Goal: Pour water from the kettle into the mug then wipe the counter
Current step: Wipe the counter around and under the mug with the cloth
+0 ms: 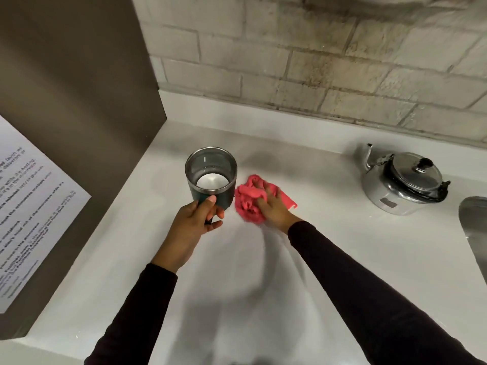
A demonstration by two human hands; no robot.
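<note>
We look down on a white bench (pixel 342 259) that runs along a pale brick wall (pixel 316 48). Our left hand (pixel 193 227) is closed around the handle of a dark mug (pixel 210 177) with a steel rim, thumb resting against the mug's near side. We cannot tell whether the mug is standing on the bench or held just above it. It is upright, and its shiny inside shows a bright patch at the bottom; whether that is water we cannot tell.

Just to the right of the mug, our right hand (pixel 274 206) lies flat, palm down and fingers spread, pressing on a crumpled pink cloth (pixel 250 198) that rests on the bench. The cloth nearly touches the mug's base. Both arms wear dark long sleeves (pixel 369 285).

The metal kettle (pixel 403 180) stands upright on the bench well to the right, lid on, spout pointing left toward the wall. At the right edge a curved metal surface (pixel 474 227) shows partly. To the left stands a brown panel (pixel 79 101) with a printed paper notice (pixel 31 212) fixed to it; the print is too blurred to read.
</note>
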